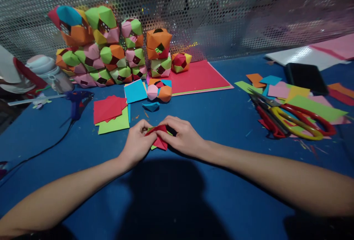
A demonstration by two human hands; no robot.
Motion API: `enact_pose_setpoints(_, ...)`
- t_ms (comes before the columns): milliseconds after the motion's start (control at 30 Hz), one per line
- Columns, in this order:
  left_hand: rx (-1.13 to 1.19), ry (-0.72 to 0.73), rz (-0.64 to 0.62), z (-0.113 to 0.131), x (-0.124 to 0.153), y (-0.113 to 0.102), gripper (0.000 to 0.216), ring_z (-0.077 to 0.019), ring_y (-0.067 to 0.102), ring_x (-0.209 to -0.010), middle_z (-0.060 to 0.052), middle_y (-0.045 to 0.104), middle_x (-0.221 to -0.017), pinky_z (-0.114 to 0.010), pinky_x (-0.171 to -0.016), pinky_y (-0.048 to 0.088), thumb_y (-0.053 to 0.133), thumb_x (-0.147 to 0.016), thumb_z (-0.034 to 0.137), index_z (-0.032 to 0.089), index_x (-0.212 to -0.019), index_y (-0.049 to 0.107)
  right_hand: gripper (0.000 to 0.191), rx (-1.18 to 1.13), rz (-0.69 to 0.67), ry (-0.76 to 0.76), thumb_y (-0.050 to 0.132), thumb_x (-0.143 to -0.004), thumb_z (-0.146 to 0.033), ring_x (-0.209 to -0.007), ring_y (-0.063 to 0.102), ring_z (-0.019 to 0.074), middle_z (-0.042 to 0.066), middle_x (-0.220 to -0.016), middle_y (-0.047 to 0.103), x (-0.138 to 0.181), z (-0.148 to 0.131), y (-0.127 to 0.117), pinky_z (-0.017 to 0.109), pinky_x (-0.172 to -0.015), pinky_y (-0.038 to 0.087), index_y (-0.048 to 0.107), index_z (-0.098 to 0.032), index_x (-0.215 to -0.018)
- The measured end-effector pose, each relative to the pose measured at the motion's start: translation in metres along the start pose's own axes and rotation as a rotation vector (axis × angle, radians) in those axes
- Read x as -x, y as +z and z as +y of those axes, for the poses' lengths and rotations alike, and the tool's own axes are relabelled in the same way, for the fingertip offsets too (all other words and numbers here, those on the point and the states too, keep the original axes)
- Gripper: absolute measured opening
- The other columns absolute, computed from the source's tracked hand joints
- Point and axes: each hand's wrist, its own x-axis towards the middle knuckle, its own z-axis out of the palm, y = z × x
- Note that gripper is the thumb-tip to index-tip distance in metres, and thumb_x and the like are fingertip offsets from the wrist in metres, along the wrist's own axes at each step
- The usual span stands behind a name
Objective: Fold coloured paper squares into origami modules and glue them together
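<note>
- Head view: the folded red and green paper [162,142] is held between both hands around the middle of the blue surface [91,159], well in from its left and right edges.
- The left hand [137,140] has its grip closed to a pinch on the paper's left side, thumb on top, fingers curled mostly out of sight.
- The right hand [184,135] pinches the other side, its thumb laid across the red face and its forefinger along the far side; this two-sided hold probably keeps the layers aligned and the creases pressed.
- Beyond the hands lies a small blue folded piece [151,106], with red squares [109,109] and blue squares [135,91] piled to its left, perhaps so that they stay within reach.
- Towards the far edge, paper balls [112,63] are stacked before the perforated panel [215,22], which may help to back them; one sits on large red sheets [200,79].
- A glue gun [76,103] lies towards the left edge, its cord [56,142] trailing that way, seemingly clear of the hands.
- Towards the right edge, scissors [276,112] lie on loose paper scraps [315,107], likely set apart from the whole squares.
</note>
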Motion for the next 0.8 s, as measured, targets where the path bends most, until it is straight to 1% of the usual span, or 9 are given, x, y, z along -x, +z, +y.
enact_pose_setpoints(100, -0.020, 0.012, -0.012, 0.000, 0.000, 0.001, 0.012, -0.0079, 0.042, -0.055, 0.007, 0.046, -0.057, -0.019, -0.052, 0.033, 0.058, -0.070, 0.017, 0.017, -0.064, 0.047, 0.014, 0.018, 0.014, -0.029, 0.049, -0.087, -0.017, -0.067, 0.052, 0.0144, 0.003, -0.070, 0.058, 0.001, 0.002, 0.003, 0.029, -0.065, 0.039, 0.056, -0.017, -0.075)
enact_pose_setpoints(267, 0.000, 0.023, -0.021, -0.001, 0.001, 0.001, 0.012, -0.0078, 0.041, -0.053, 0.007, 0.044, -0.055, -0.019, -0.049, 0.031, 0.057, -0.070, 0.018, 0.017, -0.064, 0.046, 0.013, 0.029, 0.011, -0.049, 0.050, -0.087, -0.019, -0.067, 0.054, 0.0153, 0.003, -0.071, 0.061, 0.004, 0.001, 0.004, 0.030, -0.065, 0.039, 0.057, -0.019, -0.076)
enact_pose_setpoints(333, 0.028, 0.037, -0.028, -0.002, 0.002, 0.002, 0.012, -0.0077, 0.041, -0.053, 0.007, 0.044, -0.056, -0.020, -0.049, 0.031, 0.057, -0.069, 0.018, 0.017, -0.064, 0.046, 0.011, 0.011, -0.007, -0.014, 0.051, -0.087, -0.023, -0.069, 0.055, 0.0159, 0.003, -0.073, 0.061, 0.005, 0.000, 0.002, 0.030, -0.066, 0.040, 0.059, -0.019, -0.080)
enact_pose_setpoints(400, 0.052, 0.059, -0.041, -0.003, 0.003, 0.002, 0.011, -0.0076, 0.041, -0.053, 0.006, 0.045, -0.057, -0.020, -0.050, 0.032, 0.055, -0.069, 0.016, 0.017, -0.065, 0.045, 0.015, -0.045, -0.006, 0.056, 0.048, -0.088, -0.029, -0.073, 0.057, 0.0168, 0.004, -0.080, 0.063, 0.005, -0.001, -0.001, 0.030, -0.067, 0.043, 0.060, -0.020, -0.086)
enact_pose_setpoints(500, 0.075, 0.071, -0.040, -0.004, 0.009, 0.001, 0.008, -0.0079, 0.041, -0.054, 0.006, 0.046, -0.058, -0.020, -0.049, 0.032, 0.053, -0.066, 0.012, 0.017, -0.065, 0.047, 0.026, -0.153, 0.091, 0.182, 0.041, -0.091, -0.037, -0.076, 0.060, 0.0173, 0.004, -0.081, 0.063, 0.000, -0.001, -0.006, 0.031, -0.069, 0.046, 0.061, -0.021, -0.089)
enact_pose_setpoints(567, 0.084, 0.105, -0.053, -0.003, 0.015, 0.000, 0.009, -0.0084, 0.042, -0.055, 0.005, 0.046, -0.058, -0.020, -0.049, 0.033, 0.052, -0.064, 0.010, 0.017, -0.065, 0.048, 0.026, -0.189, 0.131, 0.269, 0.043, -0.090, -0.040, -0.073, 0.060, 0.0171, 0.004, -0.081, 0.063, -0.009, 0.000, -0.007, 0.032, -0.069, 0.047, 0.060, -0.020, -0.091)
enact_pose_setpoints(633, 0.111, 0.157, -0.095, 0.002, 0.023, -0.003, 0.009, -0.0089, 0.044, -0.057, 0.004, 0.049, -0.060, -0.021, -0.050, 0.035, 0.052, -0.064, 0.008, 0.017, -0.064, 0.049, 0.024, -0.213, 0.122, 0.285, 0.051, -0.086, -0.041, -0.073, 0.059, 0.0169, 0.004, -0.085, 0.062, -0.025, 0.000, -0.004, 0.033, -0.070, 0.048, 0.058, -0.020, -0.094)
enact_pose_setpoints(733, 0.192, 0.246, -0.160, 0.019, 0.037, -0.011, 0.009, -0.0100, 0.049, -0.060, 0.001, 0.055, -0.065, -0.023, -0.054, 0.039, 0.052, -0.064, 0.008, 0.016, -0.067, 0.052, 0.022, -0.237, 0.060, 0.158, 0.057, -0.081, -0.036, -0.080, 0.058, 0.0171, 0.005, -0.091, 0.061, -0.059, -0.008, 0.012, 0.034, -0.075, 0.047, 0.056, -0.020, -0.097)
enact_pose_setpoints(800, 0.314, 0.293, -0.189, 0.037, 0.048, -0.018, 0.010, -0.0117, 0.054, -0.064, -0.001, 0.058, -0.068, -0.025, -0.058, 0.043, 0.053, -0.063, 0.008, 0.016, -0.069, 0.053, 0.022, -0.239, 0.023, 0.076, 0.057, -0.080, -0.032, -0.081, 0.058, 0.0167, 0.004, -0.091, 0.060, -0.086, -0.019, 0.033, 0.035, -0.076, 0.047, 0.055, -0.019, -0.097)
